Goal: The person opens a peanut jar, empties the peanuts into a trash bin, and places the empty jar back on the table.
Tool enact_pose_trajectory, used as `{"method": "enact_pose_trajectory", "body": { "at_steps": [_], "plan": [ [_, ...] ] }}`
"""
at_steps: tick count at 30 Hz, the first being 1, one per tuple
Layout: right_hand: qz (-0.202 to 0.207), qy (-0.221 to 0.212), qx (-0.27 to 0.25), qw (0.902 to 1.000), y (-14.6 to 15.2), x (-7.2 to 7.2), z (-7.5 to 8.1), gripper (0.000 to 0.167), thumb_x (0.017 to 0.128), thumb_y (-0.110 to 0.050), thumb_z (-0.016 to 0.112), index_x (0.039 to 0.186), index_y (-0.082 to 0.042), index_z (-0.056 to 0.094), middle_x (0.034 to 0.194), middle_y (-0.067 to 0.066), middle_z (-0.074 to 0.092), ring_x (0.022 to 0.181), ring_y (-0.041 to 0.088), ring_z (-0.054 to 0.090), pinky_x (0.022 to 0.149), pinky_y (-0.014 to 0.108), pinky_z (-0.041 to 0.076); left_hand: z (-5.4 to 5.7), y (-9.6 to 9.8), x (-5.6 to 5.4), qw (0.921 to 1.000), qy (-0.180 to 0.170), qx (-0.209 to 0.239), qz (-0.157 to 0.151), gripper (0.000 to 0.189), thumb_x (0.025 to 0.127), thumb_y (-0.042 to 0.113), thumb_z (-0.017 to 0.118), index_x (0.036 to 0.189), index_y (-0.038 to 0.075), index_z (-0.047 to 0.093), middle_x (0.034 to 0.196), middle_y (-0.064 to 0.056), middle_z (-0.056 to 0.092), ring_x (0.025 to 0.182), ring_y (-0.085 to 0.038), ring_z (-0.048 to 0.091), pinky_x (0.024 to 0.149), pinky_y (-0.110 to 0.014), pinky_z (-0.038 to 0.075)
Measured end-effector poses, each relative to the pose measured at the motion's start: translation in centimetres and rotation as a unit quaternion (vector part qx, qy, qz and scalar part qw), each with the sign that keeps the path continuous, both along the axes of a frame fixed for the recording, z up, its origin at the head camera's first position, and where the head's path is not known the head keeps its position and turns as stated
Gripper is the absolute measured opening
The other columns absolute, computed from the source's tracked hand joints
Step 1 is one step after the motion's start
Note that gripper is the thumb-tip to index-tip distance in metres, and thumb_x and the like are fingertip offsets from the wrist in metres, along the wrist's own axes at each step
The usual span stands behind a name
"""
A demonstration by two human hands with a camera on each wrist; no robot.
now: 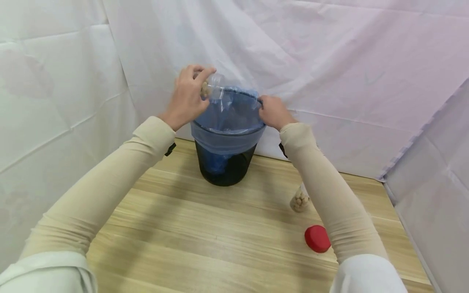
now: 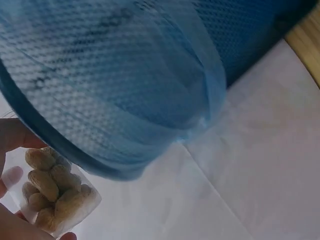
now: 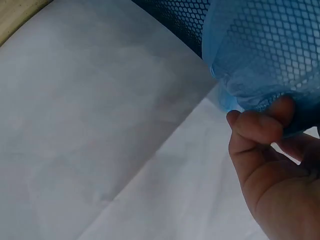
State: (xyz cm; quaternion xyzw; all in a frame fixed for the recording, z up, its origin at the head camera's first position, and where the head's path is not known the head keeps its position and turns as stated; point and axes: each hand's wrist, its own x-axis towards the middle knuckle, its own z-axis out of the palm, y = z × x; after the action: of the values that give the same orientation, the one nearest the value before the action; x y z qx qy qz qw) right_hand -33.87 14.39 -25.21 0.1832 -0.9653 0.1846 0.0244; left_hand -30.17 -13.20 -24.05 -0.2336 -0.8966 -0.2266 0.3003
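My left hand (image 1: 187,95) grips a clear plastic jar (image 1: 218,83) on its side, the mouth over the left rim of a black mesh trash bin (image 1: 239,169). Peanuts (image 2: 55,187) in their shells lie toward the jar's bottom in the left wrist view. A blue trash bag (image 1: 227,140) lines the bin and is folded over its rim. On the bin's right side my right hand (image 1: 274,112) pinches the rim and bag edge, with thumb and fingers curled over it in the right wrist view (image 3: 270,165).
Another clear jar (image 1: 300,200) with peanuts stands on the wooden table (image 1: 205,232) beside my right forearm, partly hidden by it. A red lid (image 1: 317,239) lies nearer to me. White cloth (image 1: 329,53) hangs right behind the bin and at both sides.
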Motion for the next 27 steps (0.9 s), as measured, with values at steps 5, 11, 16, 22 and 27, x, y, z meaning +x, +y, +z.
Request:
{"method": "enact_pose_trajectory", "body": {
  "at_steps": [5,11,16,22,27],
  "plan": [
    [-0.013,0.002,-0.005,0.9999,-0.4,0.1,-0.1,0.053,0.106,0.001,0.037,0.156,0.009,0.048,0.157,0.03,0.054,0.133,0.042,0.063,0.1,0.049,0.051,-0.1,-0.8,-0.8,0.9984,0.024,-0.05,-0.005,0.065,0.092,-0.007,0.058,0.154,0.011,0.056,0.15,-0.029,0.052,0.137,-0.048,0.049,0.115,-0.066,0.039],
    [-0.018,-0.012,0.0,0.9998,-1.0,0.3,0.0,0.054,0.105,0.004,0.037,0.158,0.009,0.046,0.159,0.029,0.053,0.129,0.04,0.065,0.094,0.046,0.047,-0.2,-1.5,-0.8,0.9938,0.039,-0.104,-0.011,0.066,0.092,-0.01,0.057,0.154,0.012,0.056,0.152,-0.027,0.05,0.145,-0.048,0.043,0.126,-0.064,0.029],
    [-0.021,-0.013,0.01,0.9996,-1.4,0.2,0.1,0.054,0.105,0.005,0.037,0.158,0.008,0.046,0.16,0.027,0.052,0.133,0.039,0.064,0.095,0.046,0.048,-0.3,-1.9,-0.8,0.9891,0.064,-0.132,-0.014,0.061,0.096,-0.01,0.056,0.154,0.009,0.055,0.151,-0.028,0.049,0.146,-0.049,0.041,0.129,-0.065,0.024],
    [-0.022,-0.015,0.015,0.9995,-1.6,-0.1,0.0,0.054,0.105,0.005,0.038,0.159,0.008,0.046,0.161,0.027,0.051,0.134,0.037,0.062,0.095,0.045,0.047,-0.4,-2.0,-1.0,0.9812,0.099,-0.165,-0.016,0.058,0.098,-0.013,0.056,0.151,0.01,0.057,0.15,-0.027,0.052,0.15,-0.047,0.041,0.131,-0.065,0.023],
    [-0.026,-0.025,0.011,0.9993,-1.7,-0.3,0.1,0.055,0.106,0.004,0.037,0.16,0.006,0.044,0.164,0.026,0.048,0.142,0.038,0.058,0.1,0.045,0.05,-0.3,-1.9,-1.1,0.9763,0.114,-0.183,-0.019,0.054,0.101,-0.013,0.054,0.149,0.01,0.059,0.149,-0.027,0.053,0.15,-0.046,0.042,0.131,-0.066,0.024]
  ]
}}
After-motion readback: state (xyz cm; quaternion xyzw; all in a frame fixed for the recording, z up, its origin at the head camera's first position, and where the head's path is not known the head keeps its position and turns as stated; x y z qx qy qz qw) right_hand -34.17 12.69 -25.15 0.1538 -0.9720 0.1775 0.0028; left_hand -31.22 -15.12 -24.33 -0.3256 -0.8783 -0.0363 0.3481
